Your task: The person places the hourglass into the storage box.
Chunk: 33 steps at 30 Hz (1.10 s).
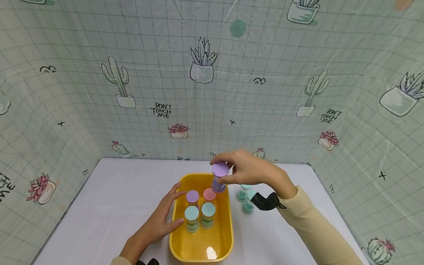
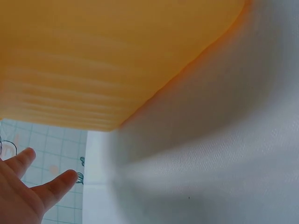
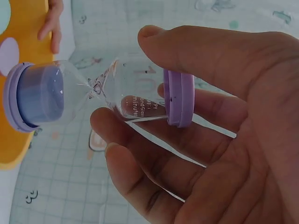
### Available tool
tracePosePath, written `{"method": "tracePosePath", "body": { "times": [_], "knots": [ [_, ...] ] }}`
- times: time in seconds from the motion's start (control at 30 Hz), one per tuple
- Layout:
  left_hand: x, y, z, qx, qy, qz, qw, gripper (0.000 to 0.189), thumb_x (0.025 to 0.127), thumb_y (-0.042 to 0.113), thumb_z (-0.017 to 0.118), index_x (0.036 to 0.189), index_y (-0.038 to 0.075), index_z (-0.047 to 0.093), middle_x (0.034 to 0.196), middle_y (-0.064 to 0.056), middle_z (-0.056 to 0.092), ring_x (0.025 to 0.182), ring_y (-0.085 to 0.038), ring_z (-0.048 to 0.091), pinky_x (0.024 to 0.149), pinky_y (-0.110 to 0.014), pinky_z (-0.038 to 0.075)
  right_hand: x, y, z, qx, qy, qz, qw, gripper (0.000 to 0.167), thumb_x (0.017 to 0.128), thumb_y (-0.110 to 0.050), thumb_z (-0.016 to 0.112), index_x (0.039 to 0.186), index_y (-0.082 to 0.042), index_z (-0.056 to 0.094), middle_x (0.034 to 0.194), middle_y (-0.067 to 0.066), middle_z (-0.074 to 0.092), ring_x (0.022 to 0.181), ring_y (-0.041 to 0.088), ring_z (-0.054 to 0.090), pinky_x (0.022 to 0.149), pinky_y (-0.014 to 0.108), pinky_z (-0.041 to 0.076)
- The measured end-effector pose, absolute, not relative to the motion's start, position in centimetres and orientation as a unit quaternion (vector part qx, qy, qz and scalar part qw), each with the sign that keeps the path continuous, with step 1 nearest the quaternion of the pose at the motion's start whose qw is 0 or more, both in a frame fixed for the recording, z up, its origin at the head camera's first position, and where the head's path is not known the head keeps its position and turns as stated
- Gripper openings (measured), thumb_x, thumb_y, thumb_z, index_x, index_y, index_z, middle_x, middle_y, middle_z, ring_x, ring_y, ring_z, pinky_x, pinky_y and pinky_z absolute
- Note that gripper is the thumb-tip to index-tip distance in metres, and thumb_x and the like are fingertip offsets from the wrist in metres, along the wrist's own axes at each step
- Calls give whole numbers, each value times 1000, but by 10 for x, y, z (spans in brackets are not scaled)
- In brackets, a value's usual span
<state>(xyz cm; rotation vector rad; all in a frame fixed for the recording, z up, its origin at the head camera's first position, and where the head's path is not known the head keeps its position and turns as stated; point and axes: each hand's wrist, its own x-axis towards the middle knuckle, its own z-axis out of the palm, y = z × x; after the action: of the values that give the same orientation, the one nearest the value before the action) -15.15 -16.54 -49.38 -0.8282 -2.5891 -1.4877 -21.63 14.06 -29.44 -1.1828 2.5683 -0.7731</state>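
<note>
My right hand holds a purple-capped hourglass upright above the far right corner of a yellow tray. In the right wrist view the thumb and fingers grip one end of this hourglass, and purplish sand lies at its other end. Inside the tray stand a purple-capped hourglass, a pink-capped one and two teal-capped ones. At the tray's left side is my left hand, fingers extended and spread along the rim; in the left wrist view its fingertips hold nothing.
Two teal hourglasses stand on the white table to the right of the tray, partly hidden by the right wrist's black strap. A patterned cloth with cactus drawings rises behind and at both sides of the table.
</note>
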Motion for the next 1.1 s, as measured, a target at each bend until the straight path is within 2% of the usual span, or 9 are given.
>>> {"method": "tracePosePath", "body": {
  "times": [0.23, 0.4, 0.53, 0.77, 1.0, 1.1],
  "knots": [
    [-154, -170, -492, -273, -846, -458, 17, 64, 93, 32, 64, 153, 25, 43, 173, -1, 19, 154, -44, 25, 112, -80, 27, -210, 127, -299, -423, 863, -250, 119, 39, 92, -24, 78, 128, -14, 67, 108, -6, 71, 85, 6, 64, 73, 23, 59],
    [-156, -173, -490, -282, -849, -447, 20, 63, 94, 35, 63, 154, 26, 44, 172, 0, 21, 153, -44, 27, 110, -81, 28, -206, 117, -303, -439, 847, -261, 147, 40, 92, -24, 79, 129, -13, 67, 112, -5, 72, 89, 3, 65, 81, 26, 61],
    [-155, -173, -490, -281, -849, -448, 18, 64, 94, 36, 64, 154, 28, 44, 172, 0, 21, 153, -45, 27, 110, -81, 28, -201, 109, -307, -445, 838, -265, 170, 38, 92, -22, 78, 127, -14, 68, 109, -7, 70, 87, 2, 63, 82, 28, 60],
    [-155, -173, -490, -285, -845, -452, 21, 66, 92, 34, 65, 154, 30, 43, 172, -1, 21, 153, -46, 27, 109, -82, 28, -193, 97, -310, -462, 823, -265, 199, 36, 91, -20, 80, 124, -12, 68, 106, -7, 71, 83, 0, 63, 76, 19, 57],
    [-155, -177, -486, -282, -852, -441, -8, 74, 91, 36, 67, 159, 35, 36, 174, 2, 16, 153, -47, 25, 107, -84, 27, -188, 88, -322, -499, 810, -225, 212, 39, 91, -19, 80, 127, -10, 67, 113, -4, 72, 87, -2, 60, 81, 18, 57],
    [-155, -179, -484, -285, -850, -442, -22, 78, 91, 37, 67, 160, 33, 34, 174, 2, 14, 154, -48, 24, 106, -85, 27, -184, 85, -329, -504, 807, -213, 221, 38, 92, -18, 79, 126, -10, 67, 115, -4, 72, 91, -2, 61, 84, 14, 54]
  ]
}}
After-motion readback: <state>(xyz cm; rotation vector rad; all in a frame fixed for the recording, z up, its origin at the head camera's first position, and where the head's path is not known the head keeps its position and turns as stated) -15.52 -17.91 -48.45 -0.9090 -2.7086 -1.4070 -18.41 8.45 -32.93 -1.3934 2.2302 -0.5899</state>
